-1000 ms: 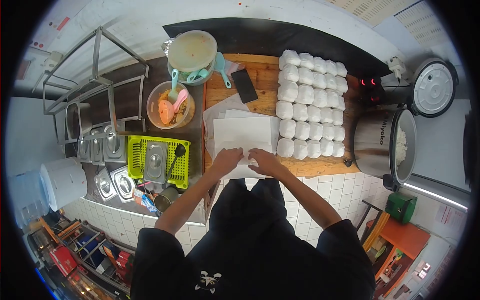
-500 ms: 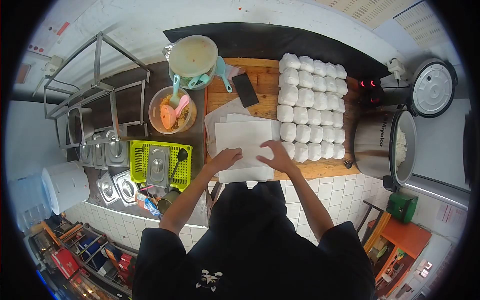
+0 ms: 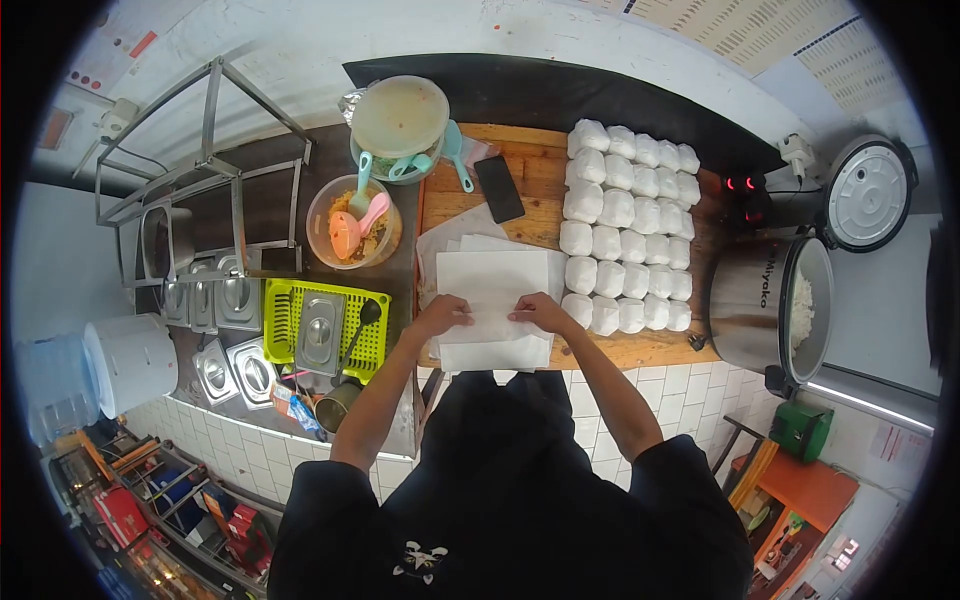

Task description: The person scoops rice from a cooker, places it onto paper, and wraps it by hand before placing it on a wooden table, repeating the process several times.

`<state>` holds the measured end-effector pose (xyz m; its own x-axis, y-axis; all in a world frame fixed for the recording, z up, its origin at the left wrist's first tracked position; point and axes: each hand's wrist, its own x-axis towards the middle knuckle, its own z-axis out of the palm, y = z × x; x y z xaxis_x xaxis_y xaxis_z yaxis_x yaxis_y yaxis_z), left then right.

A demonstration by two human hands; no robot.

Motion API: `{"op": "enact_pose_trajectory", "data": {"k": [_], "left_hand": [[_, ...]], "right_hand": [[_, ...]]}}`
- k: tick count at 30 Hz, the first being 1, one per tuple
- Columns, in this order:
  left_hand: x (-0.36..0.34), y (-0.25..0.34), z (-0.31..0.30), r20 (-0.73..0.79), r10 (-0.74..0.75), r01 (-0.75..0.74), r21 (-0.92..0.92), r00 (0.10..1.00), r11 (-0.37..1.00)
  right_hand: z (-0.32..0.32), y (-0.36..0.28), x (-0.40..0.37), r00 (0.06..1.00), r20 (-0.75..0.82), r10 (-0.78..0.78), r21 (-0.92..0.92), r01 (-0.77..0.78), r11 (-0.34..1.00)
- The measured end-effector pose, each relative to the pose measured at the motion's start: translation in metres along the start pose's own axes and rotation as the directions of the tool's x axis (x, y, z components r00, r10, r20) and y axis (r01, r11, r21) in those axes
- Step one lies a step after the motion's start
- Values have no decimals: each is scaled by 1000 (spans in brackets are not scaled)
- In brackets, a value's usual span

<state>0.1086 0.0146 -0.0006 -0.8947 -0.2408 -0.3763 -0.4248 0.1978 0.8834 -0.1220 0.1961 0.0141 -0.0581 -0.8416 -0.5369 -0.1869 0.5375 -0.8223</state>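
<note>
Sheets of white paper lie in a loose stack at the front of the wooden table. My left hand is closed at the left side of the top sheet, its fingers curled over the paper. On the opposite side, my right hand pinches the sheet with thumb and fingers. Just right of the stack stand rows of white paper-wrapped packets, the nearest close to my right hand. A black phone lies beyond the paper.
Left of the table, a tub of orange-brown food holds pink and teal spoons. Behind it is a lidded bowl. A green basket carries a steel lid and a black ladle. At right stands a large rice cooker with its lid raised.
My right hand has closed from spread fingers onto the sheet's right side. My left hand has shifted slightly left and down. The view has moved a little.
</note>
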Motion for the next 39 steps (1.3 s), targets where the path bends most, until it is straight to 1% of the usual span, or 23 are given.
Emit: {"op": "enact_pose_trajectory", "data": {"k": [1,4,6,7,10,11,13,14,15,17,19,22,25,28,31,33,34,37,39], "left_hand": [[-1,0,-2,-13,-28,28,-15,1000,999],[-6,3,4,-68,-75,87,198,995,976],[-6,6,16,-161,-28,87,372,987,924],[-5,9,22,-203,3,92,454,979,886],[-3,26,32,-264,86,123,683,961,720],[-2,33,33,-345,173,127,696,923,707],[-3,46,34,-482,340,142,718,807,681],[-2,44,32,-438,301,116,705,847,699],[-2,40,30,-389,261,91,689,883,719],[-2,28,36,-308,191,62,656,932,752],[0,15,41,-247,135,54,633,960,772],[-9,4,49,-303,190,-10,509,934,861],[-26,-1,55,-235,362,-144,626,902,766],[-46,15,58,-251,383,-156,620,889,769],[-64,26,59,-234,503,-217,698,832,682],[-65,4,61,-205,511,-229,715,835,661],[-63,2,58,-187,519,-240,723,834,648],[-55,12,54,-208,363,-119,702,908,702],[-44,18,51,-237,180,9,628,955,778]], "right_hand": [[-2,0,0,1000,-6,-21,56,21,998],[-8,-2,-4,999,-5,-47,-172,46,984],[-4,-4,-2,995,-40,-95,-244,83,966],[-1,-3,-1,991,-57,-119,-280,99,955],[11,3,7,957,-90,-274,-536,185,824],[15,4,8,951,-136,-277,-554,159,817],[25,-3,7,933,-225,-282,-584,103,806],[28,-7,7,878,-296,-377,-666,94,740],[30,-26,-1,809,-351,-471,-740,69,669],[30,-28,-7,802,-346,-488,-771,54,635],[28,-6,-2,913,-237,-333,-692,82,717],[35,16,-4,902,-258,-346,-673,88,734],[48,28,-24,867,-273,-417,-678,135,723],[53,24,-45,764,-307,-568,-680,242,693],[45,-3,-74,758,-219,-615,-696,320,643],[38,2,-74,773,-117,-624,-710,374,597],[34,8,-71,776,-70,-626,-716,398,573],[23,31,-51,899,-77,-431,-526,331,783],[19,27,-32,958,-59,-282,-547,205,812]]}}
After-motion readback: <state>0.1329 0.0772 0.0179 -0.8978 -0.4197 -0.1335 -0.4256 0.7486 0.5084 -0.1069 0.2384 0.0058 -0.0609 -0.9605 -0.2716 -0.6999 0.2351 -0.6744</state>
